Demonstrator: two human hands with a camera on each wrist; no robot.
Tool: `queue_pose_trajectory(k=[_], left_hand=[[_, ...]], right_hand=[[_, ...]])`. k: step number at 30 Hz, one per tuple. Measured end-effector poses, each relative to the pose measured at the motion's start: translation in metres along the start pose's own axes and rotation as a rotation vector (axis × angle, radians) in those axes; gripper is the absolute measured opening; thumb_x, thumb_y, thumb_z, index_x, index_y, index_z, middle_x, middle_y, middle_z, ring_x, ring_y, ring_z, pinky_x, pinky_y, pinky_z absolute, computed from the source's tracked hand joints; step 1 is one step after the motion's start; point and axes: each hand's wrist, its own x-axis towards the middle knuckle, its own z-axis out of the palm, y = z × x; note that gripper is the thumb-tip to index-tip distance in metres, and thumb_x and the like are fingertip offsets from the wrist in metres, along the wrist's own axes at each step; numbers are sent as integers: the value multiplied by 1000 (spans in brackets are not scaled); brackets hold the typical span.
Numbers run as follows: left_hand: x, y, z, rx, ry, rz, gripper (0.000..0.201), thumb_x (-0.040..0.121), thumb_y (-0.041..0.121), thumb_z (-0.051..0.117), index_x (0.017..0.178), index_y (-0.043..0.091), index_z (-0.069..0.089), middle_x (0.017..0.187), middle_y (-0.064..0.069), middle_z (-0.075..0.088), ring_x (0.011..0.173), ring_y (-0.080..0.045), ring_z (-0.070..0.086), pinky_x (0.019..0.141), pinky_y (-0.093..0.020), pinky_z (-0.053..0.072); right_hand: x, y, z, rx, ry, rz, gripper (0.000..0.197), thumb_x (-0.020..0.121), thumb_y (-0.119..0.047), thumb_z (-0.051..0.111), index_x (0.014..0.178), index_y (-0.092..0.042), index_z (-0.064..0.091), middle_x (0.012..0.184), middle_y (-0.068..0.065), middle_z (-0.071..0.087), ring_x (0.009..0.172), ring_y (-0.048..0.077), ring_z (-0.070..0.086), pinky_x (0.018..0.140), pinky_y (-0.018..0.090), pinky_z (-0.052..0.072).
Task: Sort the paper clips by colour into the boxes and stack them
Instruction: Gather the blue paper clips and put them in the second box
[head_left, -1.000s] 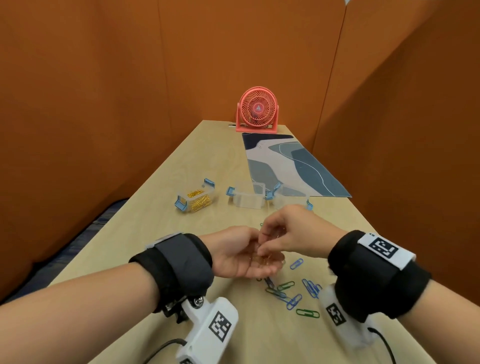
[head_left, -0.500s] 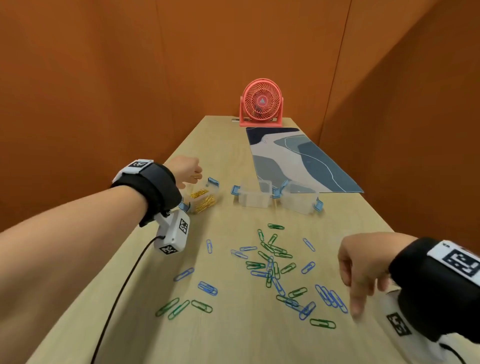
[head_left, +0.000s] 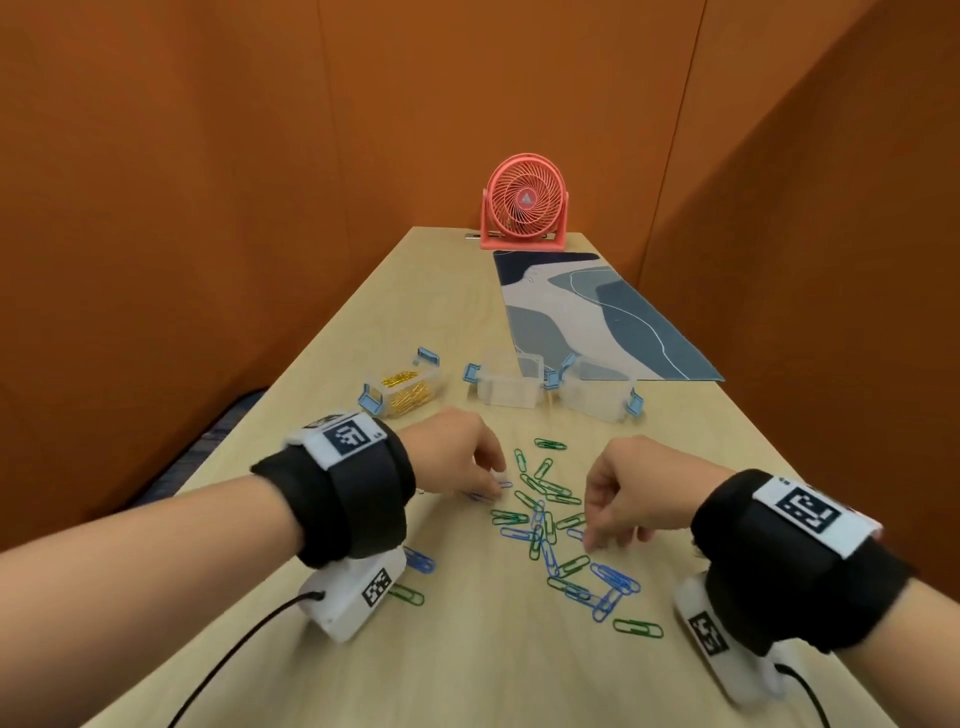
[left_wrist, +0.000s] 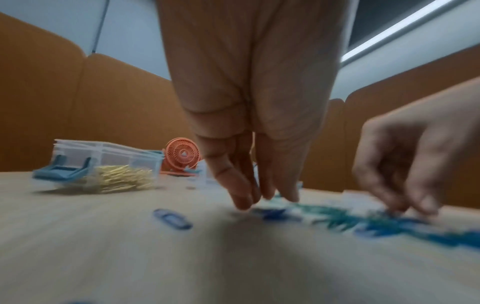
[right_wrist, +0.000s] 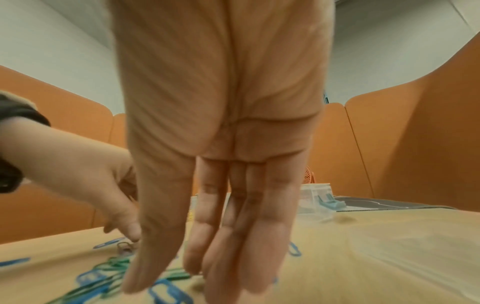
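Observation:
Green and blue paper clips (head_left: 545, 519) lie scattered on the wooden table (head_left: 467, 649). Behind them stand a clear box holding gold clips (head_left: 405, 389) and two empty clear boxes (head_left: 509, 387) (head_left: 597, 397), all with blue latches. My left hand (head_left: 491, 480) reaches down at the pile's left edge, its fingertips (left_wrist: 244, 202) at the tabletop beside a blue clip (head_left: 501, 486). My right hand (head_left: 597, 543) hangs over the pile's right side, its fingers (right_wrist: 233, 257) nearly straight and pointing down at the clips. The wrist views are blurred and show no clip held.
A coral desk fan (head_left: 524, 205) stands at the table's far end, and a blue-patterned mat (head_left: 597, 317) lies along the right side behind the boxes. Orange partition walls (head_left: 208, 208) close in the table on the left, back and right.
My left hand went out to the gold-clip box and has come back to the pile. My right hand swung out to the right and has returned over the clips.

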Motion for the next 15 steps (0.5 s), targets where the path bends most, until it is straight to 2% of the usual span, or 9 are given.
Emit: queue_pose_trajectory(k=[2, 5, 6, 9, 11, 14, 15], left_hand=[[5, -2, 1, -3, 31, -21, 31, 85, 25, 67, 114, 16, 67, 110, 1, 67, 86, -7, 53, 66, -12, 38], [8, -4, 2, -13, 37, -12, 18, 83, 18, 68, 99, 12, 71, 92, 2, 66, 78, -8, 52, 57, -7, 36], [8, -4, 2, -1, 23, -11, 16, 84, 19, 67, 98, 11, 70, 87, 4, 63, 77, -8, 52, 57, -9, 36], [6, -6, 0, 33, -30, -35, 14, 87, 21, 63, 98, 14, 67, 83, 8, 58, 76, -9, 51, 67, -18, 43], [5, -12, -2, -2, -32, -59, 9, 84, 16, 64, 92, 15, 67, 76, 8, 58, 68, -8, 53, 67, -21, 48], [1, -22, -6, -168, -64, -94, 9, 82, 7, 64, 87, 15, 65, 71, 4, 63, 57, -7, 57, 64, -20, 52], [0, -24, -7, -214, -83, -95, 10, 82, 8, 65, 89, 16, 66, 72, 3, 65, 57, -8, 58, 66, -21, 53]], right_hand=[[-1, -1, 3, -4, 20, -9, 21, 68, -22, 82, 81, -7, 72, 73, 5, 70, 63, 15, 61, 62, 26, 53], [0, -2, 7, -42, 46, -16, 12, 73, -18, 78, 76, -13, 68, 65, -2, 63, 59, 10, 57, 53, 18, 46], [0, -2, 7, -50, 55, -24, 10, 74, -17, 77, 74, -15, 67, 64, -4, 62, 57, 8, 55, 53, 16, 44], [2, -1, 7, -46, 62, -46, 8, 75, -17, 75, 73, -16, 67, 68, -3, 64, 58, 7, 55, 63, 19, 49], [2, 1, 8, -51, 75, -56, 9, 75, -16, 73, 70, -18, 66, 67, -5, 63, 58, 7, 55, 65, 21, 50], [0, 2, 10, -23, 116, -68, 2, 74, -11, 70, 76, -11, 69, 67, -2, 63, 57, 8, 56, 67, 23, 53], [0, 2, 10, -8, 124, -72, 5, 74, -10, 69, 78, -7, 69, 68, 0, 64, 56, 9, 57, 65, 23, 53]])
